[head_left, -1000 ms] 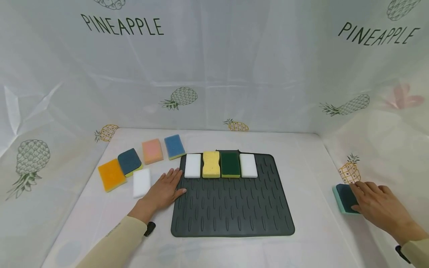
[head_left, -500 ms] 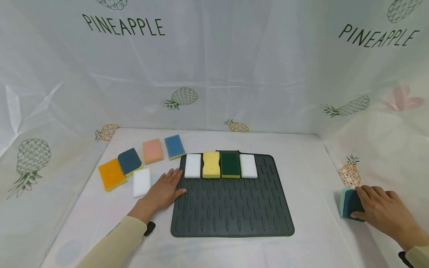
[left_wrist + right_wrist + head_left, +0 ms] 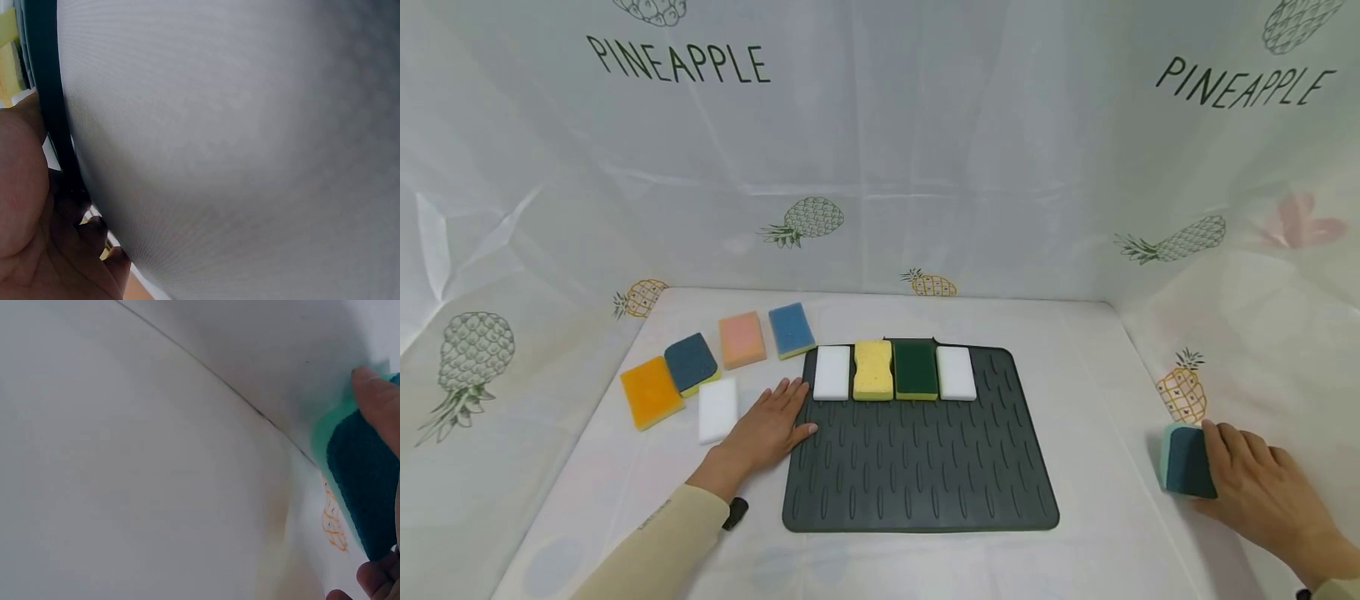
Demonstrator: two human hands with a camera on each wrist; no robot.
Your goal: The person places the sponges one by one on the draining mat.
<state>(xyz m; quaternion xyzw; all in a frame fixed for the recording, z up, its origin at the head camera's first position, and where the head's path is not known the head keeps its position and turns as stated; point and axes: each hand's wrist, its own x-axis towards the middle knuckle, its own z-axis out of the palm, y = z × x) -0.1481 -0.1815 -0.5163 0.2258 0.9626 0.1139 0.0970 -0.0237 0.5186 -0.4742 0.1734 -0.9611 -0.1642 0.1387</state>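
Note:
My right hand grips a sponge with a dark blue scouring face and a mint-green body at the table's right side. In the right wrist view, thumb and fingers pinch opposite edges of that sponge, which is tilted and seems raised off the table. My left hand lies flat, fingertips and thumb on the left edge of a dark grey ridged mat. Along the mat's back edge stand a white sponge, a yellow sponge, a dark green-topped sponge and another white sponge.
Left of the mat lie an orange sponge, a navy sponge, a pink sponge, a blue sponge and a white sponge. A pineapple-print sheet rises behind and at both sides.
My right hand has tipped the mint-and-blue sponge up and shifted it slightly right and nearer to me; the thumb has moved to its near edge. My left hand stays put.

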